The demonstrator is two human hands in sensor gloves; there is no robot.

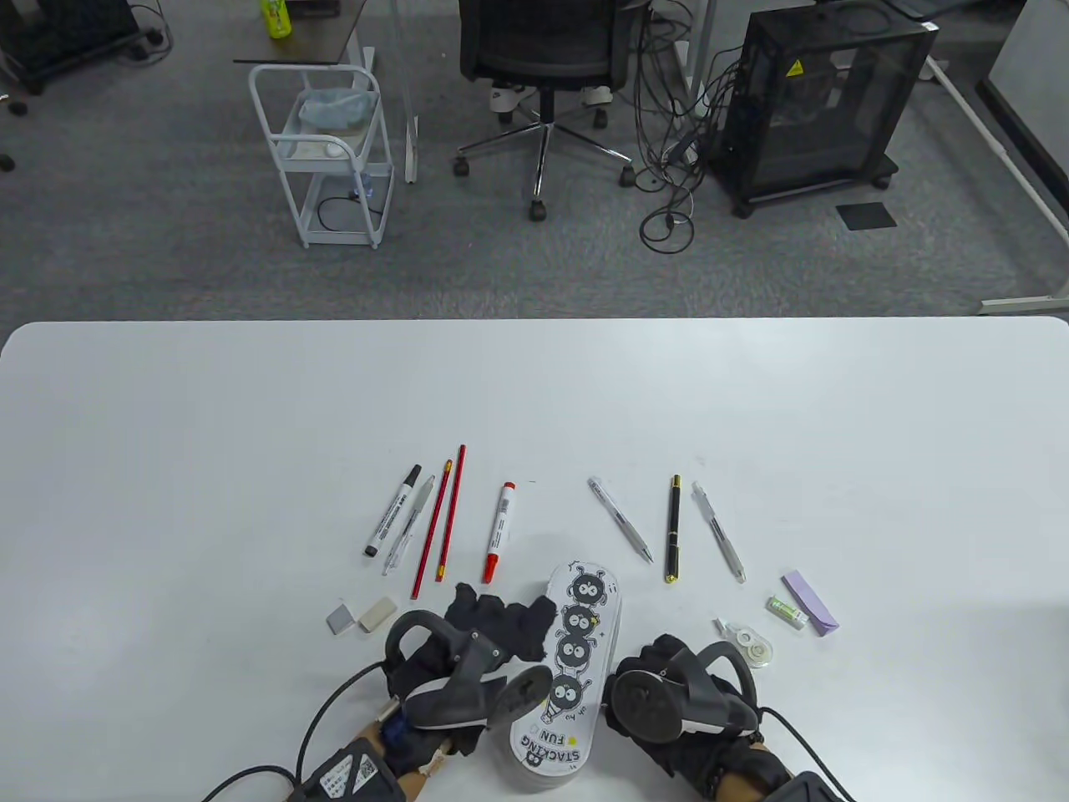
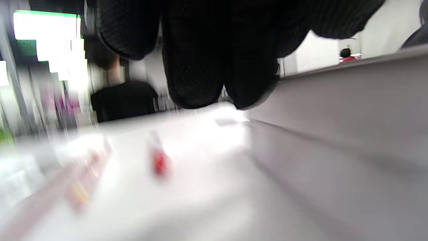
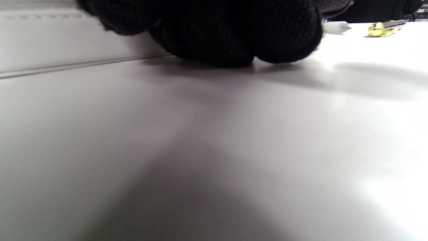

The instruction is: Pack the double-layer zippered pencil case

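Left hand (image 1: 468,647) fingers on pencil case (image 1: 566,668), right hand (image 1: 681,689) beside it, grips unclear

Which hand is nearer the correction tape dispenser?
Right. The right hand lies just left of the correction tape dispenser; the left hand sits beyond the pencil case.

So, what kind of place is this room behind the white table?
Most likely an office or a lab workspace. Beyond the white table stand a black office chair on grey carpet, a black equipment cabinet on wheels with loose cables beside it, and a small white trolley.
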